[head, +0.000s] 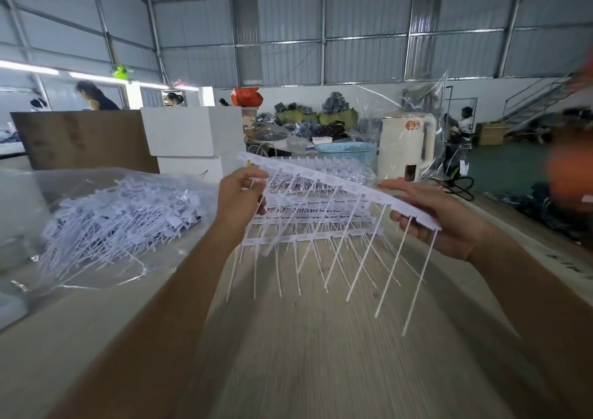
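A stack of white plastic tie strips (321,216), each a flat bar with long thin tails hanging from it, is held in the air above a pale wooden tabletop (321,370), between the two hands. The left end of the stack is gripped by the left hand (239,199), whose fingers are curled round the bars. The topmost strip (337,182) is tilted, with its far left end raised and its near right end lower. That lower end is held by the right hand (439,226), the thumb laid straight along the upper face and the fingers curled beneath. The lower strips appear to be carried by the left hand alone, though this is left uncertain by motion blur. The tails are seen hanging down toward the tabletop.

To the left, a heap of loose white plastic ties (122,216) is spread on a clear plastic bag (29,194). Behind it a brown flat board (83,139) is stood beside two stacked white rectangular boxes (192,136). Beyond the hands, a light blue perforated plastic basket (346,150) is placed just beside a cream plastic jug with a handle (406,146).
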`<state>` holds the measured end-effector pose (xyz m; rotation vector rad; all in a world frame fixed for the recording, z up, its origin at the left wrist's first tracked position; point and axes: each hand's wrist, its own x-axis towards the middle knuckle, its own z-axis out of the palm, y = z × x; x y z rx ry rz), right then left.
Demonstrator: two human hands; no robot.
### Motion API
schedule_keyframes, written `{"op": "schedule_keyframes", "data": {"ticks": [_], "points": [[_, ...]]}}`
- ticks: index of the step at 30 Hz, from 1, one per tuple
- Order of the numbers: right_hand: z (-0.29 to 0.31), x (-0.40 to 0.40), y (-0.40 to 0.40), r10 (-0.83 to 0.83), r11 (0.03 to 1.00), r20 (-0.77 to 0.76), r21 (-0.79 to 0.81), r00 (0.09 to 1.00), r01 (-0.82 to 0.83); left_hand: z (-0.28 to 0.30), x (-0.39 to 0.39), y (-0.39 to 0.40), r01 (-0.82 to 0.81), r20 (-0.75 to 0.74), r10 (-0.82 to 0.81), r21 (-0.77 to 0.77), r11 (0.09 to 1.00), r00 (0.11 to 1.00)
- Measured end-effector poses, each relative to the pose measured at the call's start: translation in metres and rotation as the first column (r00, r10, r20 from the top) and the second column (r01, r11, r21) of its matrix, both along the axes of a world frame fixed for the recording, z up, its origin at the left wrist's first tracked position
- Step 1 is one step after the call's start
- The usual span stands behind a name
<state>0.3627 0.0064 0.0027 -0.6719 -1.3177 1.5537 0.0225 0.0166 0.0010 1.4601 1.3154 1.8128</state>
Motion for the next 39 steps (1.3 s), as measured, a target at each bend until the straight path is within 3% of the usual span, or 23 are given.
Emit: {"op": "schedule_keyframes", "data": {"ticks": [3,5,8,12,17,21,25,30,33,36,39], "points": [[0.004,-0.002,0.000,-0.056,0.998,-0.218,-0.050,0.974,0.046,0.003,0.000,0.001,-0.042,0.074,0.039,0.034,0.999,0.997],[0.002,-0.009,0.002,-0.129,0.991,-0.284,-0.066,0.950,0.115,0.002,-0.001,0.002,-0.078,0.103,0.074,0.040,0.996,0.992],[-0.004,-0.016,0.007,-0.238,0.971,-0.186,-0.076,0.953,0.227,-0.001,-0.006,0.001,-0.106,0.120,0.102,0.027,0.994,0.988],[-0.008,-0.010,0.011,-0.247,0.966,-0.110,-0.111,0.963,0.235,0.001,-0.008,-0.002,-0.094,0.161,0.092,0.006,0.996,0.983],[-0.015,-0.005,0.013,-0.252,0.961,-0.053,-0.134,0.966,0.244,0.003,-0.003,-0.009,0.090,0.329,-0.072,-0.042,0.995,0.942],[-0.019,-0.007,0.014,-0.314,0.941,-0.021,-0.137,0.949,0.309,0.007,-0.004,-0.009,0.105,0.377,-0.091,-0.016,0.994,0.922],[-0.015,-0.002,0.017,-0.362,0.929,-0.050,-0.108,0.931,0.355,0.005,-0.006,-0.005,0.170,0.430,-0.091,-0.150,0.974,0.898],[-0.014,0.004,0.020,-0.354,0.932,-0.130,-0.134,0.926,0.337,0.006,-0.004,-0.007,0.182,0.335,-0.063,-0.337,0.924,0.940],[-0.014,0.004,0.020,-0.347,0.933,-0.133,-0.150,0.928,0.328,0.008,-0.001,-0.008,0.110,0.186,-0.037,-0.399,0.910,0.982],[-0.015,0.004,0.017,-0.356,0.927,-0.024,-0.137,0.934,0.350,0.007,0.002,-0.010,0.100,0.143,-0.045,-0.406,0.908,0.989],[-0.021,0.004,0.018,-0.423,0.894,0.191,-0.073,0.886,0.443,0.007,0.005,-0.011,0.124,0.185,-0.068,-0.313,0.941,0.980]]}}
